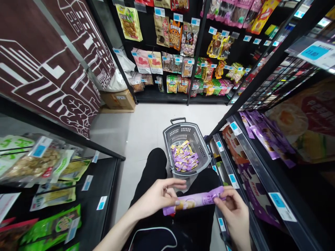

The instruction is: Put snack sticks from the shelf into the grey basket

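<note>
So both hands, left (157, 198) and right (232, 209), had fingers pinching the ends of a purple packet (195, 201), basket (201, 153) just past it, half full of packets.

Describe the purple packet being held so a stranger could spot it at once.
Start at the grey basket on the pale floor between the dark shelves. Just below it, the left hand and right hand pinch a long purple packet by its ends. Unlike the packets heaped in the basket, it is single and held level.
</note>
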`<state>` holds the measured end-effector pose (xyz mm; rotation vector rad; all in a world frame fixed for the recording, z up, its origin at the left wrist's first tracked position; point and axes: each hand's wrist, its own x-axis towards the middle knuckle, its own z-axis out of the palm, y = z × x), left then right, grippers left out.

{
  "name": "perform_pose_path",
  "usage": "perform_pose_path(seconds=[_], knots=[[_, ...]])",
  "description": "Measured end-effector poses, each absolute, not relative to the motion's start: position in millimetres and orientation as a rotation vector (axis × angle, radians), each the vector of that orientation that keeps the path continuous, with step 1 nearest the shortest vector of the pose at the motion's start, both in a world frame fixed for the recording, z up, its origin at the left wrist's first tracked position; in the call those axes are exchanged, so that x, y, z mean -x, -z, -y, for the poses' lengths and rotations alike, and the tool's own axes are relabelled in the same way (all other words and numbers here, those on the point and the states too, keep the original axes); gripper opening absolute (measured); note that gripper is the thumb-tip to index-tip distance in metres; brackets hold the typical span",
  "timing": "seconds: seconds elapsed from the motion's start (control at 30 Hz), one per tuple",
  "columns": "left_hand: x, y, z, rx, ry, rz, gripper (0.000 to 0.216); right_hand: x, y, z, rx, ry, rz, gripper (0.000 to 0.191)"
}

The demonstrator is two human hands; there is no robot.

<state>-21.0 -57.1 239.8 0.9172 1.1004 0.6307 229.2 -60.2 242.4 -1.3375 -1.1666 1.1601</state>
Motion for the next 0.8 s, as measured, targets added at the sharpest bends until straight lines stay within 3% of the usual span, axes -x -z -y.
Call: perform_pose_path(seconds=[0.07, 0.2, 0.3, 0.47, 0.8], knots=[[12, -243, 57, -0.972, -0.516, -1.076, 0.054, -226, -238, 61, 1.375, -1.175, 1.074, 0.025], [-15, -245, 55, -1.140, -0.415, -1.124, 0.036, -222, -233, 60, 1.462, -1.266, 1.017, 0.039], [-33, -238, 54, -1.308, -0.406, -1.183, 0.023, -223, -234, 58, 1.503, -1.261, 1.073, 0.034], [-44, -228, 53, -1.509, -0.440, -1.121, 0.021, -234, -236, 57, 1.525, -1.144, 1.234, 0.021], [-51, -228, 59, -1.697, -0.413, -1.064, 0.026, -270, -201, 59, 1.619, -1.014, 0.904, 0.027]])
